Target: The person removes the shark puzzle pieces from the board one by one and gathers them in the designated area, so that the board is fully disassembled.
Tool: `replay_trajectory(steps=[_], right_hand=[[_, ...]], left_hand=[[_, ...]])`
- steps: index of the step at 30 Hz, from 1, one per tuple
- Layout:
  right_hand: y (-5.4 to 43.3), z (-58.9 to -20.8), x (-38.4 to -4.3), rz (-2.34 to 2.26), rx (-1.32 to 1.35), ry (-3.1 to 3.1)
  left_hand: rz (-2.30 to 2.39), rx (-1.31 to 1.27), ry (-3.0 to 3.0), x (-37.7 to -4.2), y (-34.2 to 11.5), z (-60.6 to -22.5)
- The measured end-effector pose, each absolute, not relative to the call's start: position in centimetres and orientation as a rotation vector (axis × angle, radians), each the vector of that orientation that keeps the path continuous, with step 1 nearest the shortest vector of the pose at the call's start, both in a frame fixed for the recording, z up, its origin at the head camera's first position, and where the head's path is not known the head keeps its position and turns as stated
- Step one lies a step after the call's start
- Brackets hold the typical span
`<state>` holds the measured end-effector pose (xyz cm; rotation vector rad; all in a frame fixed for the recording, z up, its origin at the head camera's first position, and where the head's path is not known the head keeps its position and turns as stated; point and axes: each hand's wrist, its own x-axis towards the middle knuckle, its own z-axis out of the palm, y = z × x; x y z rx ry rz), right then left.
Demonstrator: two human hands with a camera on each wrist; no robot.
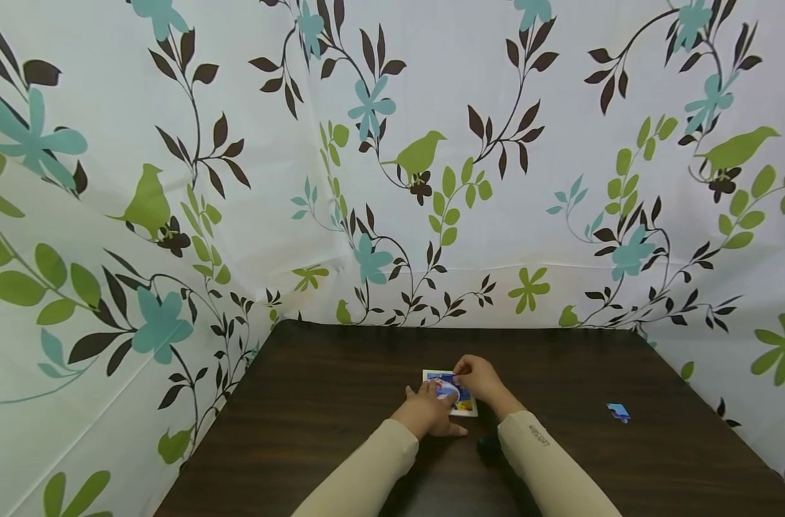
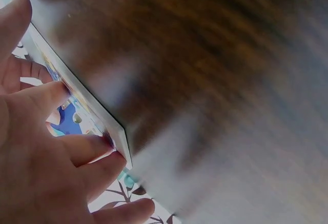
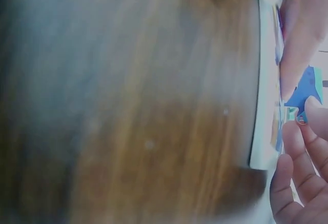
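A small jigsaw puzzle in a white frame (image 1: 466, 413) lies on the dark table, with a mostly blue picture inside. My left hand (image 1: 426, 412) rests over its left side, fingers spread and fingertips on the picture and frame edge. At the puzzle's right side is my right hand (image 1: 481, 379), pinching a blue puzzle piece (image 3: 306, 88) between thumb and fingers. That piece stands tilted up from the picture in the right wrist view. The left wrist view shows the frame's edge (image 2: 110, 119) under my left fingertips. My left hand covers part of the picture.
One loose blue puzzle piece (image 1: 618, 411) lies on the right of the dark wooden table (image 1: 314, 431). Something small and black (image 1: 489, 446) is beside my right wrist. A white curtain (image 1: 431, 237) with leaves and birds hangs behind the table and along its sides.
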<state>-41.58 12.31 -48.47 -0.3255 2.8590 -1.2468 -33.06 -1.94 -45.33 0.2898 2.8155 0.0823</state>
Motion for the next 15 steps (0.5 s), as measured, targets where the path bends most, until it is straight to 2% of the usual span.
replay_trajectory(steps=[15], right_hand=[[12.27, -48.32, -42.12, -1.281, -0.256, 2.815]], left_hand=[[0.089, 0.279, 2.786, -32.82, -1.89, -44.80]])
